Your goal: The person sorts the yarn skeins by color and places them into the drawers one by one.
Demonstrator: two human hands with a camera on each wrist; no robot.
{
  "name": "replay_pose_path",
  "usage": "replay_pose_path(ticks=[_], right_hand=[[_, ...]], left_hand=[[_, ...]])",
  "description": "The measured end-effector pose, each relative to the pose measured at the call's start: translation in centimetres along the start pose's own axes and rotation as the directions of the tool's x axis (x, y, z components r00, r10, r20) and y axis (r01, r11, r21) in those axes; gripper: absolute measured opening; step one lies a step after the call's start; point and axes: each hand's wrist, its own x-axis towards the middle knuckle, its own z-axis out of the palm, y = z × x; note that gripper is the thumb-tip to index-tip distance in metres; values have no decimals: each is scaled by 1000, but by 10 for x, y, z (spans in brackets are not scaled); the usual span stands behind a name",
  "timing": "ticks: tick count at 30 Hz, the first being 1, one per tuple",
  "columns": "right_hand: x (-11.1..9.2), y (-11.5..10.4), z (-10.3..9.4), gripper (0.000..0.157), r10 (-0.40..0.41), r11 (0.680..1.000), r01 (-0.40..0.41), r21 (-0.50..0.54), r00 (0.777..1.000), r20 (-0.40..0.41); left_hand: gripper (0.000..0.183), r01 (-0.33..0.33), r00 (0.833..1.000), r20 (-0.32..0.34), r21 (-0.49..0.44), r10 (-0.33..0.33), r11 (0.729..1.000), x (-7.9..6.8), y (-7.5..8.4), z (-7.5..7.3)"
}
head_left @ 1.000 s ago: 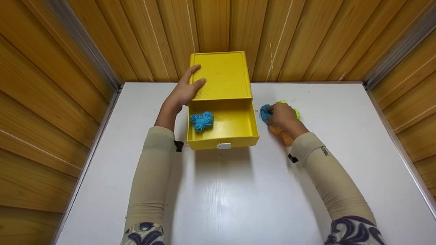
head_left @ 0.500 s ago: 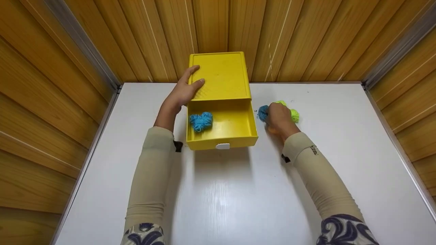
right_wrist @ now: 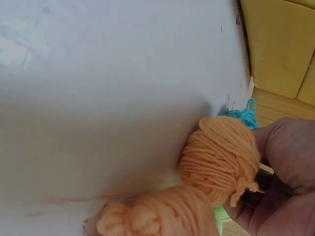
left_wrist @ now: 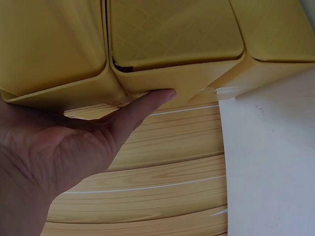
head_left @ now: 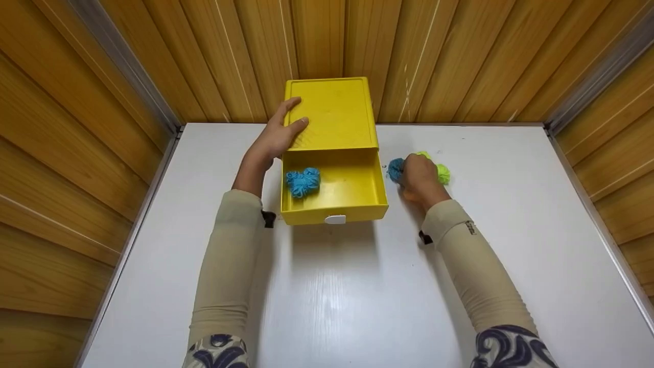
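My left hand [head_left: 276, 135] rests on the left side of a yellow drawer box [head_left: 332, 115]. Its thumb and a finger lie on the top edge, and in the left wrist view the thumb presses along the box's side. Inside the pulled-out drawer [head_left: 352, 184] sits a light blue yarn bundle [head_left: 303, 182]. To the right of the box, my right hand [head_left: 421, 176] bends down over another blue yarn bundle [head_left: 396, 170], a neon green one [head_left: 442, 174] and an orange one [right_wrist: 221, 157]. The orange yarn hides its fingertips in the right wrist view, so what they hold is unclear.
The box stands on a white tabletop [head_left: 327, 306] near the back. Wood-patterned panels [head_left: 317, 41] rise behind and at both sides. A white pull tab [head_left: 335, 219] sits on the drawer front.
My right hand has shifted slightly left and turned downward over the yarn, covering most of the orange bundle and showing more of the green. The left hand, box and drawer stay put.
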Motion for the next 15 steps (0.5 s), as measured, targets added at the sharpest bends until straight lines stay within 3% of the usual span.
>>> replay_pose_path(ticks=[10,15], right_hand=[[5,4,-2,27,80,983,-89,158,995,63],[10,8,1,39,49,989,-50,137,999,10]], left_hand=[[64,5,1000,-6,12,-4,1000,1,1,1],[65,-4,1000,-1,14,4,1000,-1,-1,0]])
